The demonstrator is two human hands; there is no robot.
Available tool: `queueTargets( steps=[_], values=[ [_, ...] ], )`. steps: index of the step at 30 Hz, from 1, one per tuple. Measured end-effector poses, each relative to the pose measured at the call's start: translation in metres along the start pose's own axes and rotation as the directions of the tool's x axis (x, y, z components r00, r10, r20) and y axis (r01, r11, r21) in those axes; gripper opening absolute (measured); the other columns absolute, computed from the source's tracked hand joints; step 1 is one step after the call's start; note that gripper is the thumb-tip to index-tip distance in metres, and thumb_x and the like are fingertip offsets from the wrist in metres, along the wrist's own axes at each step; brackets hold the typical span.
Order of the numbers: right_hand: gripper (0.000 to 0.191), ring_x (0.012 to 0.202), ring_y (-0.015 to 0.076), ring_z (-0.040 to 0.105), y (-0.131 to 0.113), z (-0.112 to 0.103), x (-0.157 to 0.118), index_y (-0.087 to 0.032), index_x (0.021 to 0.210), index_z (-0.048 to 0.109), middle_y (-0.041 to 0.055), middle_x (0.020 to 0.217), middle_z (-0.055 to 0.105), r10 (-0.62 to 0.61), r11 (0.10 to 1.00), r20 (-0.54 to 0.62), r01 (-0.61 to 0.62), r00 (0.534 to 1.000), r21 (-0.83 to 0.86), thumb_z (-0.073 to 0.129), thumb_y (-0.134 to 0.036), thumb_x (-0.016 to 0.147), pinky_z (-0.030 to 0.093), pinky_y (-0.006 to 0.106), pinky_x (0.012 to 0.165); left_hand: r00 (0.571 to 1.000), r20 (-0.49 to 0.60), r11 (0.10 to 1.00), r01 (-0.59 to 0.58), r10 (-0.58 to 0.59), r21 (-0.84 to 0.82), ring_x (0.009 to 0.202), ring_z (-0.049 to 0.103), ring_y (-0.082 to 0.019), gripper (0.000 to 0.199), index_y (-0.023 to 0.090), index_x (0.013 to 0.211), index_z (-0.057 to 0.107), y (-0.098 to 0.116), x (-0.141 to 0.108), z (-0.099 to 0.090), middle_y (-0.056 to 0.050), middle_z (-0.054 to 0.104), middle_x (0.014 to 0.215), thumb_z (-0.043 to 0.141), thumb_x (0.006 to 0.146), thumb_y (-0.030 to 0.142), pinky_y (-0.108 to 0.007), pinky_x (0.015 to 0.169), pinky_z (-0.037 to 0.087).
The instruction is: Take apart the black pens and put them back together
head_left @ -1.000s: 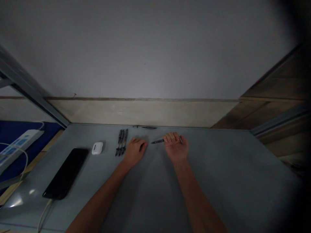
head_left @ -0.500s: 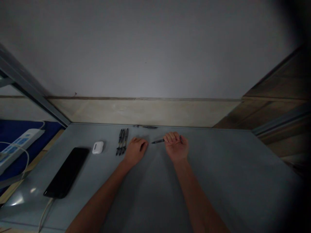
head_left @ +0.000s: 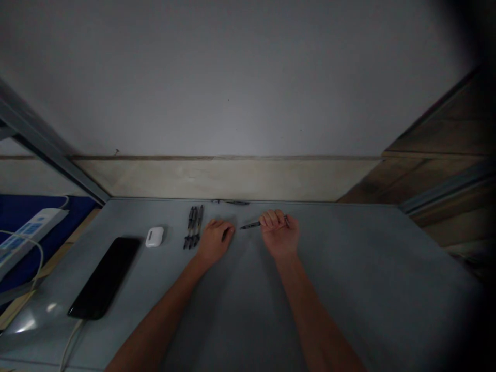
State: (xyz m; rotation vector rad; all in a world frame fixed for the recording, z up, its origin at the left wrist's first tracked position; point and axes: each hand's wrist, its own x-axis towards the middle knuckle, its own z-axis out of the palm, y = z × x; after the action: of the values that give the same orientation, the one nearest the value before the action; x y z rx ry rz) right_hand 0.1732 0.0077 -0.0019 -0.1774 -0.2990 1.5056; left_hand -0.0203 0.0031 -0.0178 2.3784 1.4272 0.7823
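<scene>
My right hand (head_left: 279, 235) is closed around a dark pen (head_left: 250, 226), palm turned up. The pen's pointed end sticks out to the left, and its other end shows near my thumb. My left hand (head_left: 214, 242) rests on the grey tabletop, back up, with fingers curled in and thumb near the index finger. Whatever its fingers hold, if anything, is hidden. Just left of it, three dark pens (head_left: 193, 227) lie side by side, pointing away from me. Another dark pen (head_left: 237, 203) lies along the table's back edge, beside a small dark piece (head_left: 216, 201).
A white earbud case (head_left: 154, 237) and a black phone (head_left: 104, 279) with a white cable (head_left: 71, 341) lie on the left of the grey table (head_left: 364, 289). Beyond its left edge is a white power strip (head_left: 27, 237) on blue cloth. A pale wall (head_left: 232, 178) stands behind.
The whole view has shifted very slightly. Both hands keep almost the same pose, and the pen stays in my right hand.
</scene>
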Motion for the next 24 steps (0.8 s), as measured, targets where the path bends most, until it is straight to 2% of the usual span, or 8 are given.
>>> queueTargets(
  steps=[5,14,24],
  values=[
    [0.041,0.051,0.0122,0.030,0.0000,0.0009,-0.0002,-0.021,0.063,0.014,-0.0050,0.056,0.021,0.001,1.000,-0.004,-0.001,1.000,0.003,0.052,-0.030,0.076,0.034,0.028,0.050,1.000,0.007,1.000,0.002,-0.002,0.003,0.083,0.057,-0.019,0.025,0.020,0.088,0.064,0.0012,-0.0001,-0.0022,-0.004,0.068,0.086,0.041,0.094,0.028,-0.035,0.083,0.041],
    [0.037,0.050,0.0124,0.032,-0.0006,0.0004,-0.0008,-0.021,0.060,0.021,-0.0046,0.056,0.023,-0.031,0.993,-0.031,0.027,0.999,-0.118,0.050,-0.034,0.079,0.035,0.030,0.051,1.000,-0.001,1.000,0.007,-0.007,0.003,0.084,0.057,-0.019,0.024,0.021,0.089,0.064,0.0019,-0.0005,-0.0015,-0.004,0.067,0.085,0.042,0.094,0.028,-0.035,0.083,0.042],
    [0.036,0.051,0.0123,0.031,0.0006,0.0009,-0.0006,-0.021,0.059,0.024,-0.0041,0.056,0.024,-0.030,0.994,-0.035,0.027,0.999,-0.104,0.050,-0.034,0.079,0.035,0.029,0.050,1.000,0.007,1.000,0.011,-0.011,0.011,0.083,0.057,-0.019,0.024,0.020,0.089,0.064,0.0034,0.0007,-0.0028,-0.005,0.068,0.086,0.042,0.094,0.027,-0.035,0.083,0.041]
  ],
)
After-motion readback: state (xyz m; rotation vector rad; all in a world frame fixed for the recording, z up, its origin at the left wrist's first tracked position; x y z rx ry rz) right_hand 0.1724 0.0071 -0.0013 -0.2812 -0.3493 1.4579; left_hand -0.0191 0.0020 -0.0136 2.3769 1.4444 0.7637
